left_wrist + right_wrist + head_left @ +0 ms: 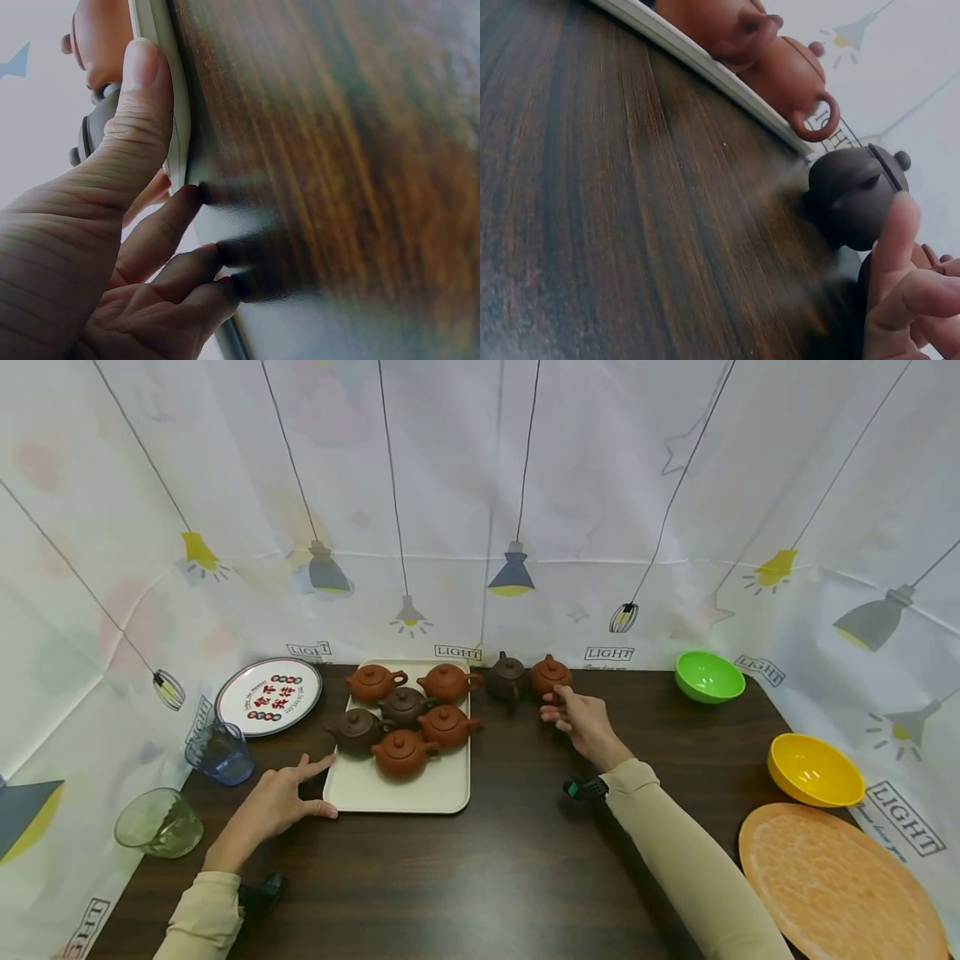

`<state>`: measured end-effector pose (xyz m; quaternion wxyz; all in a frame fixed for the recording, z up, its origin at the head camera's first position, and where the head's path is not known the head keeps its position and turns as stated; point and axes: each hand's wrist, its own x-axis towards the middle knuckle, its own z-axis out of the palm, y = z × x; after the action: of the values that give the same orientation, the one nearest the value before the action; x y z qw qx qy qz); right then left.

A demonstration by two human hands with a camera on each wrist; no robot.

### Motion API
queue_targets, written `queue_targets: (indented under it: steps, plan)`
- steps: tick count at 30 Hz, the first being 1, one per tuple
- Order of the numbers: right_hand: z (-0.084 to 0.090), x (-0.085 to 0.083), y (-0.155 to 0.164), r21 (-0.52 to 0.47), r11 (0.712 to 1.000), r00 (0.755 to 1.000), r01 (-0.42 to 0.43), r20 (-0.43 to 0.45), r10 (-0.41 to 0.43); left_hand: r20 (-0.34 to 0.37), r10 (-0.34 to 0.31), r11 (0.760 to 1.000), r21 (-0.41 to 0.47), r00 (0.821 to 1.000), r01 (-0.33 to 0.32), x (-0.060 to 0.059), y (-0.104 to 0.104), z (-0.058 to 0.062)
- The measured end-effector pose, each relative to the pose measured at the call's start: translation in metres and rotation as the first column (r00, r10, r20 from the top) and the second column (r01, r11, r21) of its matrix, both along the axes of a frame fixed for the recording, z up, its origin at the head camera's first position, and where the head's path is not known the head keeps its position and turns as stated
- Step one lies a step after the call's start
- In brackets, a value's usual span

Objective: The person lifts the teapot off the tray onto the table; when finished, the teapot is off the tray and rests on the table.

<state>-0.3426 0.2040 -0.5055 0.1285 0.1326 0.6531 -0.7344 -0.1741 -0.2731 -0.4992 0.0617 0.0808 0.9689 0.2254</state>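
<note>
Cream rectangular tray [442, 789] lies on my dark wood-grain desk [480, 877]; my left hand [273, 806] rests spread against its near left corner, thumb on the rim. Farther back, my right hand [581, 720] reaches with loose fingers, touching the reddish-brown clay teapot [551, 674] before the lamp-printed curtain [480, 502].

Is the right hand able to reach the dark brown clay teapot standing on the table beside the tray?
Probably yes: the right hand is at the neighbouring reddish teapot, and nothing blocks the dark brown clay teapot.
</note>
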Motion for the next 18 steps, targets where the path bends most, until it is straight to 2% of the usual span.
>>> queue_targets:
  steps: [3,6,10,12,13,15,17,18]
  plan:
    - [-0.001,0.001,0.003,0.002,1.000,1.000,0.015,0.019,-0.015,0.002,0.003,1.000,0.003,1.000,-0.003,-0.001,-0.001,0.000]
    - [-0.002,0.005,0.004,-0.011,0.996,0.996,0.085,0.003,-0.085,0.009,0.003,1.000,0.011,1.000,-0.003,-0.001,0.000,0.000]
    - [-0.001,0.015,-0.003,-0.008,0.979,0.972,0.205,-0.118,-0.205,0.015,0.001,1.000,0.015,1.000,-0.001,-0.001,0.001,0.000]
    - [0.003,0.024,-0.012,0.021,0.974,0.955,0.224,-0.202,-0.215,0.019,0.004,1.000,0.015,1.000,-0.004,-0.001,0.001,0.000]
    - [0.006,0.029,-0.018,0.041,0.976,0.950,0.214,-0.243,-0.198,0.020,0.006,1.000,0.014,1.000,-0.006,-0.001,0.001,0.001]
    - [0.013,0.040,-0.032,0.094,0.985,0.941,0.144,-0.321,-0.107,0.023,0.013,1.000,0.013,1.000,-0.013,0.000,0.000,0.002]
    - [0.020,0.052,-0.049,0.154,0.988,0.924,0.026,-0.381,0.035,0.026,0.017,1.000,0.012,1.000,-0.018,0.000,0.000,0.002]
    - [0.023,0.059,-0.058,0.195,0.980,0.905,-0.042,-0.408,0.120,0.026,0.019,1.000,0.011,0.999,-0.019,0.000,0.000,0.002]
